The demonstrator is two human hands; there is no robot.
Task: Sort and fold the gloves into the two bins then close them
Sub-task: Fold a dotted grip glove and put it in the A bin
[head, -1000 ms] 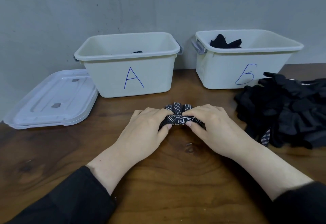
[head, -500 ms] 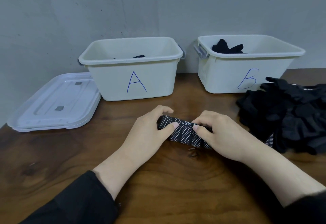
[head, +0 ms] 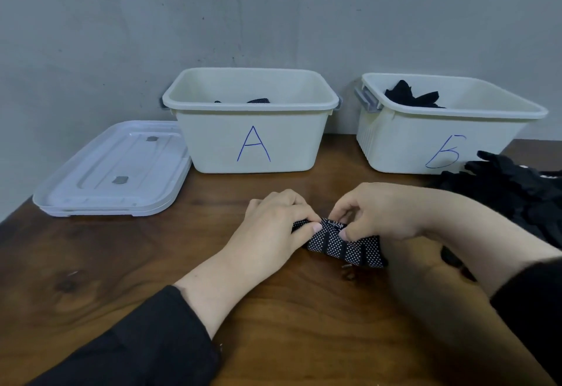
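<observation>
Both hands' grip is closed on the dotted glove (head: 343, 245): left hand (head: 273, 227) and right hand (head: 383, 212) pinch its folded bundle on the bench (head: 152, 264), near bin A (head: 252, 142). Releasing early could let the springy fold unroll; it could also be dropped wrongly into bin B (head: 425, 142).

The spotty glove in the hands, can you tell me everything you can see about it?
The spotty glove is black fabric covered in small white dots, with a bit of white print near its top edge. It is folded into a short, thick bundle with creases across it, lying on the wooden table in front of bin A. The left hand pinches its left end and the right hand pinches its top, thumbs pressed on the dotted side. Its right end sticks out below the right hand.
</observation>
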